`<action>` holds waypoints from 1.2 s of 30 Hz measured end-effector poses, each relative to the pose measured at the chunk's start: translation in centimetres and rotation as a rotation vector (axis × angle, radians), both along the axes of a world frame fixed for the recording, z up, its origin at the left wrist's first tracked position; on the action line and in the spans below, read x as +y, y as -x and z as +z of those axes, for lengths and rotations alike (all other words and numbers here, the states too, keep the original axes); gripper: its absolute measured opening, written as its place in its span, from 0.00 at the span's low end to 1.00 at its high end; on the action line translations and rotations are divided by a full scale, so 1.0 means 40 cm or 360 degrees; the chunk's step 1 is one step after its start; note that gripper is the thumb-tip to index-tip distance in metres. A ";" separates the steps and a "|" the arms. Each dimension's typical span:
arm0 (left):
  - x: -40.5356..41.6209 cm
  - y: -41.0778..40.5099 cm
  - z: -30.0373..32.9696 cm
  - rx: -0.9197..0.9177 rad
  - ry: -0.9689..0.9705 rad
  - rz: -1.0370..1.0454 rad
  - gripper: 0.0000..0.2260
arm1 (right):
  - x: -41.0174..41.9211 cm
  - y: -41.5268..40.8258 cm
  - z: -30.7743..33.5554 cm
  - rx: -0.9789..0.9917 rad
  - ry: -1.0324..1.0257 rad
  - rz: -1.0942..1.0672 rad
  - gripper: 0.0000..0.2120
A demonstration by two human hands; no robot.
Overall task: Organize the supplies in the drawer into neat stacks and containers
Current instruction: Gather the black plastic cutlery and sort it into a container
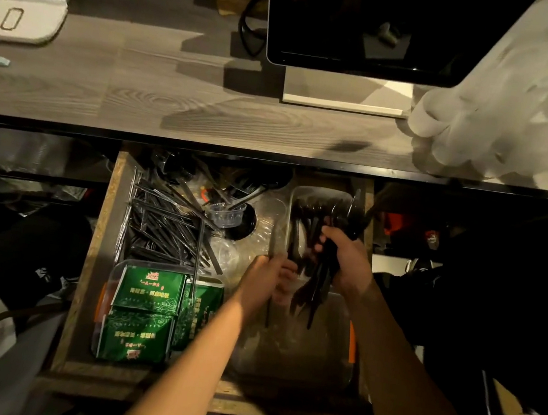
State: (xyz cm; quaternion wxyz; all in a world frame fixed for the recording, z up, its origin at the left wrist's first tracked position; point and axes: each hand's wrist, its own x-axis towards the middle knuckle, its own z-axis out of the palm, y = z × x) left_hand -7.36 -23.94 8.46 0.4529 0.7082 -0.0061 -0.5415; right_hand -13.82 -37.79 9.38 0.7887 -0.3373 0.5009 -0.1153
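Note:
The open wooden drawer (100,231) sits under the countertop. My right hand (348,261) grips a bundle of black plastic cutlery (320,282) above a clear container (302,359) at the drawer's front right. My left hand (265,280) holds a single black utensil (267,313) beside that bundle. Behind them a second clear tray (305,194) holds more black cutlery. Wrapped black utensils (163,225) lie piled at the drawer's left. Green packets (143,315) fill a clear box at the front left.
A small clear cup (226,215) on a black lid sits mid-drawer among crumpled plastic wrap. On the wooden countertop (175,102) stand a monitor (364,25), a white holder (20,10) and bagged white cups (519,110). Dark clutter flanks the drawer.

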 end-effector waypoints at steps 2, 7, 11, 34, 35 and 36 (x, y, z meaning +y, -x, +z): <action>-0.014 -0.009 0.011 0.0021 -0.0028 0.0007 0.22 | -0.003 0.000 -0.001 -0.0010 0.0149 0.0110 0.03; -0.066 -0.009 0.061 0.0201 0.0025 -0.0027 0.29 | 0.020 -0.020 0.009 0.0175 0.0421 0.0491 0.08; -0.080 -0.022 0.072 0.0193 -0.0007 -0.0089 0.29 | 0.019 -0.029 0.010 0.0397 0.0285 0.0476 0.16; 0.071 -0.009 0.049 -0.0257 0.0252 -0.0198 0.14 | 0.044 -0.070 -0.017 0.0475 0.0423 -0.0422 0.32; 0.079 -0.011 0.051 -0.0294 0.0212 -0.0163 0.13 | 0.042 -0.070 -0.046 0.0445 0.0444 -0.0459 0.35; 0.085 -0.014 0.049 -0.0336 0.0165 -0.0134 0.12 | 0.044 -0.070 -0.060 0.0426 0.0450 -0.0484 0.38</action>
